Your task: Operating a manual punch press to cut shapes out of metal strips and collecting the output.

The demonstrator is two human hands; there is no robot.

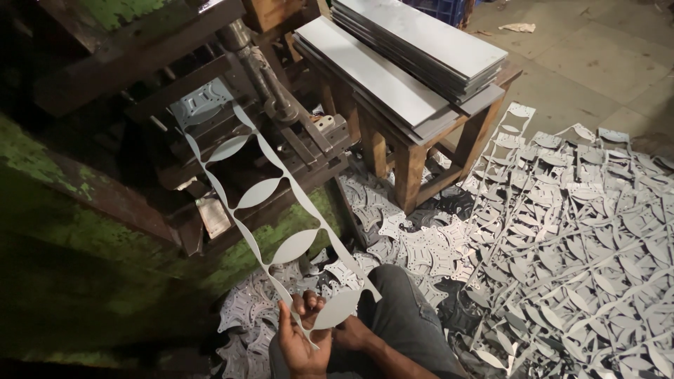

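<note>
- The left hand (pixel 302 337) pinched the near end of a punched metal strip (pixel 270 196), thumb and fingers pressed together on the thin web beside the last oval tab.
- The right hand (pixel 349 331) sat just behind that end, mostly hidden by the strip; whether it gripped or only steadied could not be told.
- Key relation: the strip ran up and away from the grip, its long axis slanting from the hands at lower centre toward the upper left, with the far end lying in the press (pixel 210 112). All of its length lay beyond the hands, on the machine side.
- The left hand was the nearer one to the strip's edge and the only one with a visible hold.
- The strip looked like a skeleton: big round cut-outs, oval tabs between them, narrow side rails. It appeared held clear of the floor along its span.
- Surface below: a heap of stamped blanks (pixel 421 245) around the person's knee (pixel 404 302).
- To the right, a broad pile of spent scrap strips (pixel 590 238) lay on the floor.
- A wooden bench (pixel 414 165) stood beyond the blanks, carrying stacked plain sheets (pixel 414 45).
- Room dim; green-stained machine frame (pixel 63 231) at left.
</note>
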